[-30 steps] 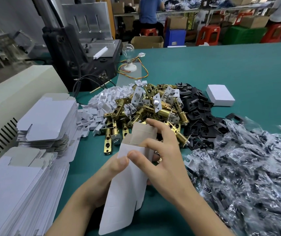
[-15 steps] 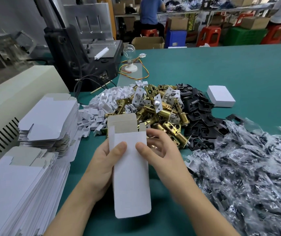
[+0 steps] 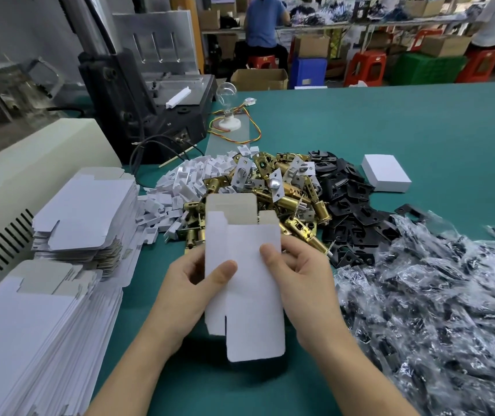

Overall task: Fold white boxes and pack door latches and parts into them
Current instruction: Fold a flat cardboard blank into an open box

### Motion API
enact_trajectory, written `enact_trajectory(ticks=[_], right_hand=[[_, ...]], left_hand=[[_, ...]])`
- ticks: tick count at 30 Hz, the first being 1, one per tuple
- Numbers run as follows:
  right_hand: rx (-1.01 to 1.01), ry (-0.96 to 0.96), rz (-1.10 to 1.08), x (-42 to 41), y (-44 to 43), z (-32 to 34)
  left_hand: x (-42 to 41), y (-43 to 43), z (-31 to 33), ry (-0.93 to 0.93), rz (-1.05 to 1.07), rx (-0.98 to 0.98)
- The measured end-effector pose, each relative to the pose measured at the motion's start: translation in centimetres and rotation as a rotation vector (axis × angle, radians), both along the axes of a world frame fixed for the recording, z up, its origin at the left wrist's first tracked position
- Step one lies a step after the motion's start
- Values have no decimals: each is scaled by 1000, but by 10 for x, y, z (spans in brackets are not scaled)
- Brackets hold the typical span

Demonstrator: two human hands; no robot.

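I hold a flat white box blank point(image 3: 249, 283) upright over the green table point(image 3: 390, 124). My left hand point(image 3: 192, 286) grips its left edge with the thumb on the front. My right hand point(image 3: 300, 274) grips the right edge, thumb on the front face. The blank's top flaps stand open, showing grey card inside. Behind it lies a heap of brass door latches point(image 3: 285, 202), with white plastic parts point(image 3: 186, 184) to the left and black plates point(image 3: 351, 205) to the right.
Stacks of flat box blanks point(image 3: 84, 217) lie at the left beside a beige machine point(image 3: 30, 163). Bagged black parts point(image 3: 438, 301) cover the right. A folded white box point(image 3: 385, 172) sits past the plates. A bulb on a wired socket point(image 3: 228, 115) and a black machine point(image 3: 150, 106) stand behind.
The blank was turned from slanted to upright between my hands and raised a little. Its left side panel has swung out, so the sleeve has begun to open.
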State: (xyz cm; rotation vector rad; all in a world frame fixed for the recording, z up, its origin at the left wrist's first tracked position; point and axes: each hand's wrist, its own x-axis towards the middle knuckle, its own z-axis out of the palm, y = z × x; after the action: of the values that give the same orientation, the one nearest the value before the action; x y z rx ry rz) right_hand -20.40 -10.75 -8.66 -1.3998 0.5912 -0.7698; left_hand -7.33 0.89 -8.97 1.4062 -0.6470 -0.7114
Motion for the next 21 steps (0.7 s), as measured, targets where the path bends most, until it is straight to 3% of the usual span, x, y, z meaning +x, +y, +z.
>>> enact_trajectory(ticks=[5, 11, 21], right_hand=[[-10, -7, -48, -1, -3, 0], [73, 84, 99, -2, -6, 1], [-75, 136, 21, -2, -5, 0]], left_hand=[[-2, 0, -3, -18, -102, 62], [2, 0, -6, -37, 25, 7], [5, -1, -9, -93, 65, 17]])
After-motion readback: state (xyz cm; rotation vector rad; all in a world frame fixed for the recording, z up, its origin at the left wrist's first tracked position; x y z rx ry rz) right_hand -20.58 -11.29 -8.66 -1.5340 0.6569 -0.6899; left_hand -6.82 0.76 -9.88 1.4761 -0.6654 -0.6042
